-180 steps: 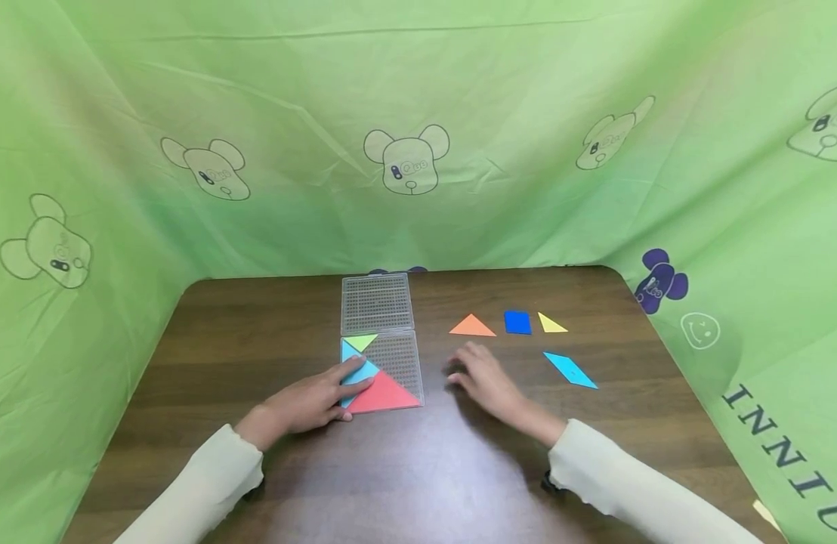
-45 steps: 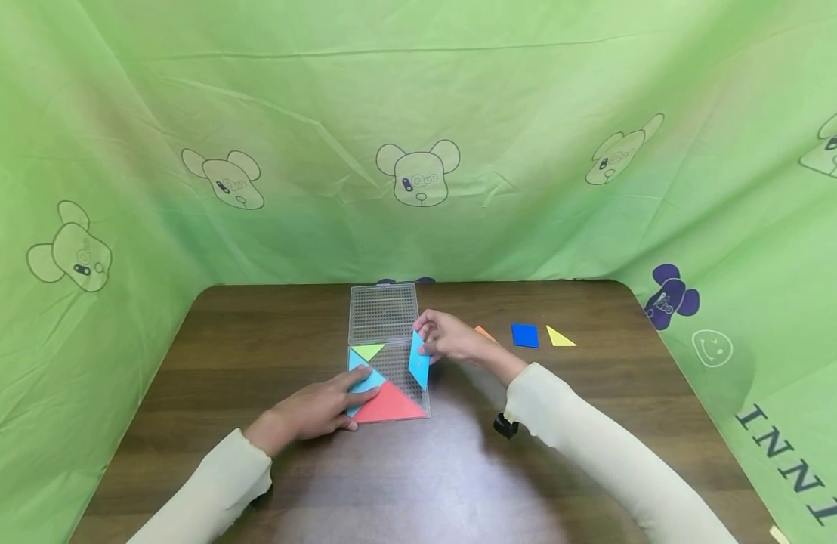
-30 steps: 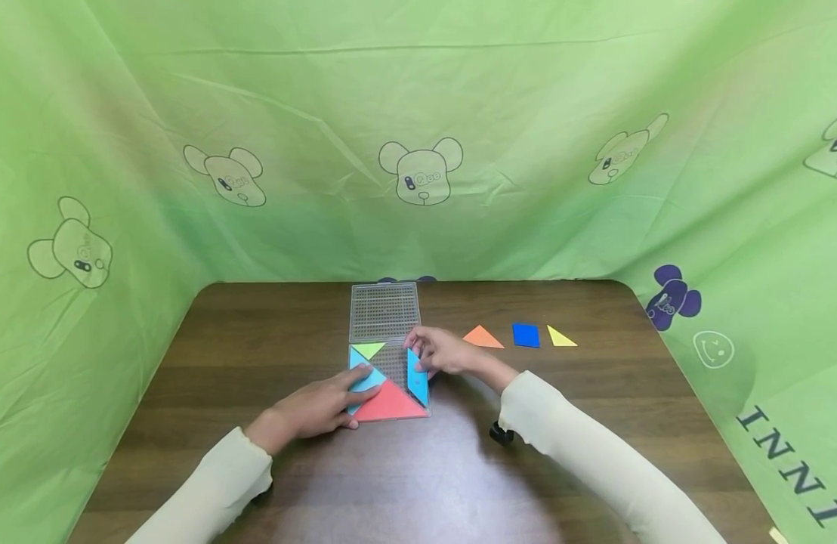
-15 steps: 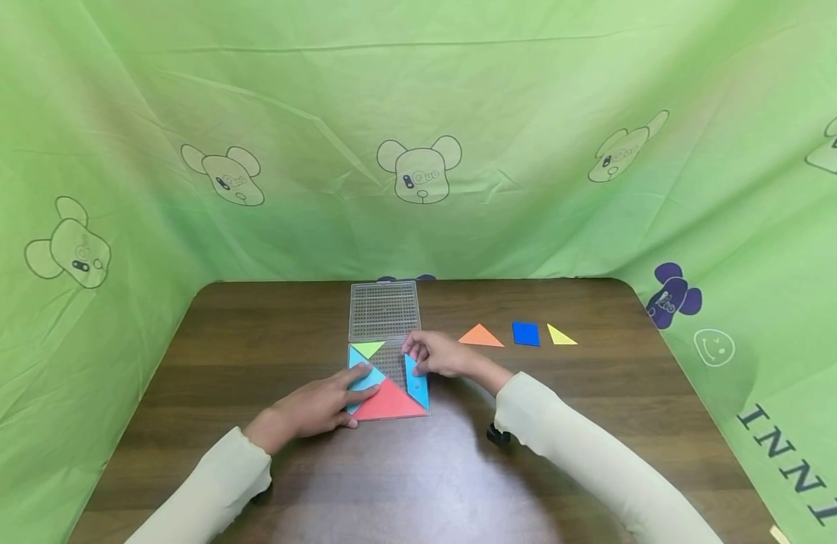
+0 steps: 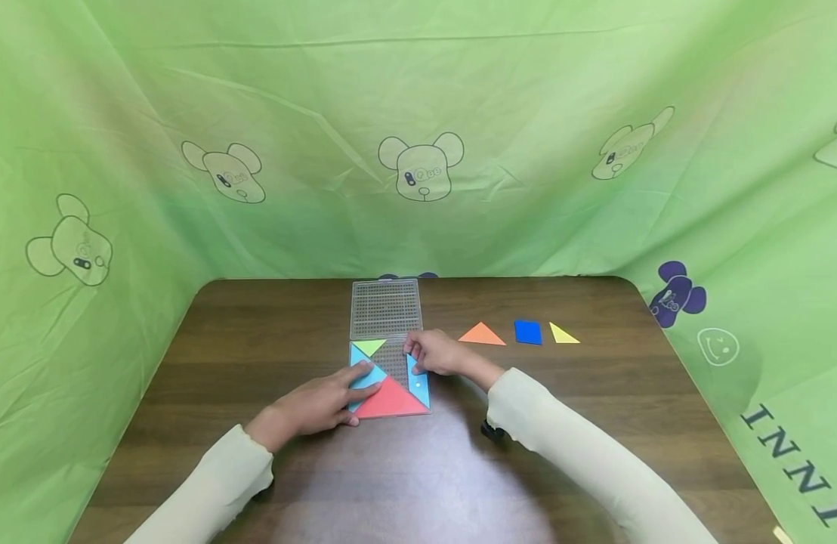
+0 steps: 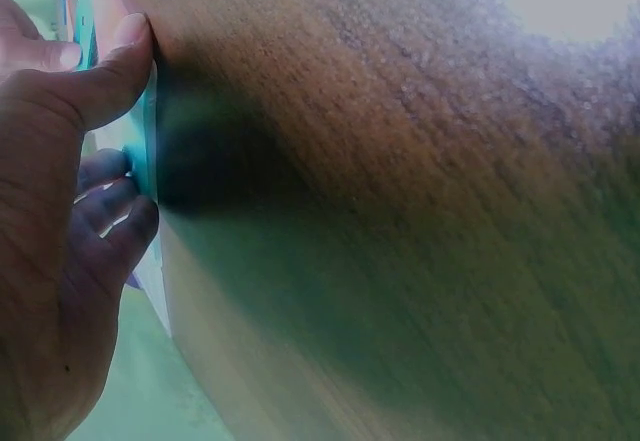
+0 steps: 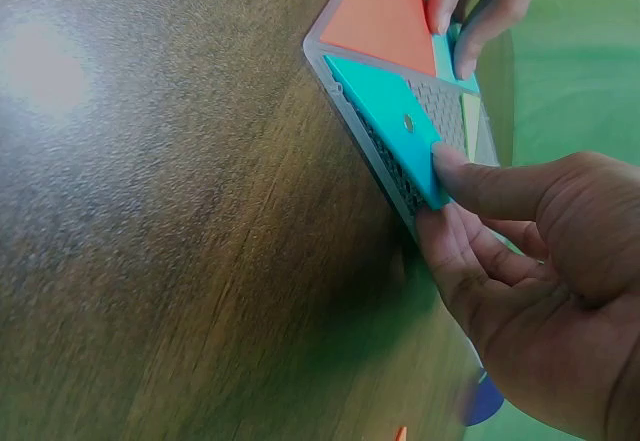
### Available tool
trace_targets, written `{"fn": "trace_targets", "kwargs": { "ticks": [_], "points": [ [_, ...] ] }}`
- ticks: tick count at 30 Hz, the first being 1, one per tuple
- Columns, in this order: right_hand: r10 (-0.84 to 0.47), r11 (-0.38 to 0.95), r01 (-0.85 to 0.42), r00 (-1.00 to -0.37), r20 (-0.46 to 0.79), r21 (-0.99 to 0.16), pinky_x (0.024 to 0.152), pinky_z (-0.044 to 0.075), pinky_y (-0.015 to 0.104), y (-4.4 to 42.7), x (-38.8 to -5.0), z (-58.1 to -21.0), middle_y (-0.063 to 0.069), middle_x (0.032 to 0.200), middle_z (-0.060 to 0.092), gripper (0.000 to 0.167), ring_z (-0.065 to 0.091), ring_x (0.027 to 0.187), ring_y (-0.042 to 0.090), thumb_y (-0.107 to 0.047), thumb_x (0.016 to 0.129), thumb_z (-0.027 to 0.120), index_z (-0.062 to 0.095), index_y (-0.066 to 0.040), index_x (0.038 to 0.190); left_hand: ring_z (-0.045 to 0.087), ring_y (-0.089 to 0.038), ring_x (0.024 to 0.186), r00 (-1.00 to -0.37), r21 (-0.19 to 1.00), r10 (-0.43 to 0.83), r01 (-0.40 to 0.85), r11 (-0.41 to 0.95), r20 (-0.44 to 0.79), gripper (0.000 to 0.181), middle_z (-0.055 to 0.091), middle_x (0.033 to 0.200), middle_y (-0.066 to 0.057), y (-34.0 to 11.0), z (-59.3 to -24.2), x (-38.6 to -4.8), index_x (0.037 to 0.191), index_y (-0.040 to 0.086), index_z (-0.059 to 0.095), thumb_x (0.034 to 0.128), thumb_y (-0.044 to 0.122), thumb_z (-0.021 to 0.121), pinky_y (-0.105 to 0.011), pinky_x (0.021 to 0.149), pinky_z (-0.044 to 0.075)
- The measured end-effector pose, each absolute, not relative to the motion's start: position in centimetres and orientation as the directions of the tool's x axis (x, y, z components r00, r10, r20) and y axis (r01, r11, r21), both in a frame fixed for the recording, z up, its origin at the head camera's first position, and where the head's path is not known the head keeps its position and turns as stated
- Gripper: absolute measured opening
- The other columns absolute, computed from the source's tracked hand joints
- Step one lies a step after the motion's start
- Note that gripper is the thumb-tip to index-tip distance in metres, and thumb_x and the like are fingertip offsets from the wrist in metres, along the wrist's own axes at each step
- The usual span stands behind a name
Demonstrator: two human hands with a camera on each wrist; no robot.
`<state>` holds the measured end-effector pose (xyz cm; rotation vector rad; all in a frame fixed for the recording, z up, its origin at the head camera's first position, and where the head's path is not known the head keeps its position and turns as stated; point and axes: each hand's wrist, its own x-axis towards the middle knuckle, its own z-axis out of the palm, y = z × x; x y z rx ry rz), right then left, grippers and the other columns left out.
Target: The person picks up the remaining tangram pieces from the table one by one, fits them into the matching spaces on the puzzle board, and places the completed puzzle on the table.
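Note:
My right hand (image 5: 437, 353) pinches a light-blue parallelogram tangram tile (image 5: 418, 387) between thumb and fingers. It holds the tile along the right side of the box's lower half. In the right wrist view the tile (image 7: 390, 121) is tilted, its near end beside the large red triangle (image 7: 385, 21) and its gripped end raised. My left hand (image 5: 323, 397) rests on the box's left side, two fingers over a light-blue triangle (image 5: 359, 360) and the red triangle (image 5: 391, 399), its thumb at the near edge. A small green triangle (image 5: 369, 347) lies in the far left corner.
The clear gridded box lid (image 5: 386, 310) lies opened flat behind the lower half. On the wooden table (image 5: 310, 483) to the right lie an orange triangle (image 5: 483, 335), a dark-blue square tile (image 5: 527, 332) and a small yellow triangle (image 5: 562, 334). Green cloth (image 5: 310, 181) surrounds the table.
The light-blue parallelogram lay on the table at right six seconds ago. My right hand has since brought it over the box and lowered it toward the near right corner. My left hand stays put.

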<state>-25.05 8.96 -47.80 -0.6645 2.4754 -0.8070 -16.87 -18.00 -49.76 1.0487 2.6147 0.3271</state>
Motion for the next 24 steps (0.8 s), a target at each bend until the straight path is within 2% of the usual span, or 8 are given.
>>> {"fn": "trace_targets", "kwargs": {
  "ticks": [15, 20, 24],
  "points": [
    [-0.552, 0.753, -0.322, -0.784, -0.284, -0.574, 0.084, 0.054, 0.031, 8.35, -25.08, -47.7, 0.006, 0.093, 0.065, 0.035, 0.058, 0.087, 0.015, -0.002, 0.081, 0.085, 0.067, -0.004, 0.111, 0.04, -0.036, 0.15, -0.68, 0.299, 0.711, 0.651, 0.698, -0.18, 0.067, 0.025, 0.17, -0.014, -17.9, -49.58, -16.92, 0.158, 0.026, 0.042, 0.0976, 0.04, 0.069, -0.046, 0.106, 0.052],
    [-0.566, 0.75, -0.363, -0.784, -0.254, -0.553, 0.08, 0.053, 0.028, 8.18, -24.99, -47.84, 0.005, 0.09, 0.064, 0.037, 0.056, 0.083, 0.013, -0.004, 0.078, 0.088, 0.068, -0.002, 0.109, 0.041, -0.036, 0.149, -0.68, 0.305, 0.709, 0.646, 0.7, -0.188, 0.067, 0.025, 0.17, -0.015, -17.86, -49.35, -16.79, 0.157, 0.026, 0.042, 0.0975, 0.04, 0.069, -0.047, 0.106, 0.052],
    [-0.577, 0.748, -0.399, -0.786, -0.223, -0.53, 0.082, 0.055, 0.03, 8.02, -24.89, -47.99, 0.006, 0.091, 0.066, 0.038, 0.057, 0.084, 0.014, -0.004, 0.077, 0.089, 0.069, 0.0, 0.109, 0.041, -0.036, 0.149, -0.679, 0.304, 0.71, 0.648, 0.699, -0.185, 0.067, 0.025, 0.17, -0.015, -17.88, -49.22, -16.79, 0.157, 0.025, 0.043, 0.0974, 0.039, 0.069, -0.046, 0.105, 0.052]
  ]
}}
